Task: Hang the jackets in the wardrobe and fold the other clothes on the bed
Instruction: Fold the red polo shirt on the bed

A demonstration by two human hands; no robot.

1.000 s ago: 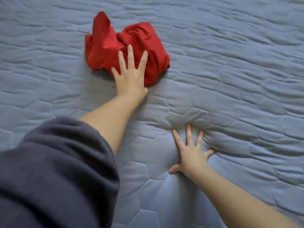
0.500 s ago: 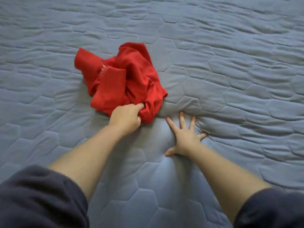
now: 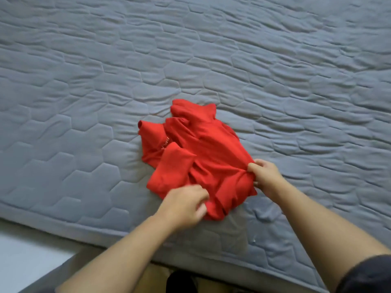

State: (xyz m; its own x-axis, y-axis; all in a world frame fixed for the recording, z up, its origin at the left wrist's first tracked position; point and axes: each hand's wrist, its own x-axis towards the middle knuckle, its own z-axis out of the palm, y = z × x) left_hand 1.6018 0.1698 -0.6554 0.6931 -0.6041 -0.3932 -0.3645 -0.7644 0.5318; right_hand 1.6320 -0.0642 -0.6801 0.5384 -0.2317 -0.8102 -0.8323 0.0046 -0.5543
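A crumpled red fabric garment [image 3: 196, 153] is lying bunched on the grey-blue quilted bed cover [image 3: 84, 102], just below the middle of the view and near the bed's front edge. It is being gripped at two places. The left hand [image 3: 184, 205] is curled round the heap's near edge at about 6 o'clock, though its fingers are blurred. The right hand [image 3: 265, 176] is pinching a gathered fold at about 4 o'clock. The hands are set apart, with red cloth between them. This spacing is judged to be for finding two edges by which the heap can be shaken out or spread flat.

A short metal zip [image 3: 165, 143] is showing at about 9 o'clock on the heap. The garment is therefore being taken as possibly a jacket, meant for the wardrobe and not for folding, but this cannot be settled while it is bunched.

The heap's long axis is running roughly from 12 o'clock to 6 o'clock, leaning slightly toward 5. One tubular end, probably a sleeve, is pointing toward 10 o'clock. Collar and hem cannot be told apart. A dark sleeve [image 3: 368, 275] is showing at 5 o'clock of the view, and pale floor [image 3: 25, 256] at 8 o'clock.
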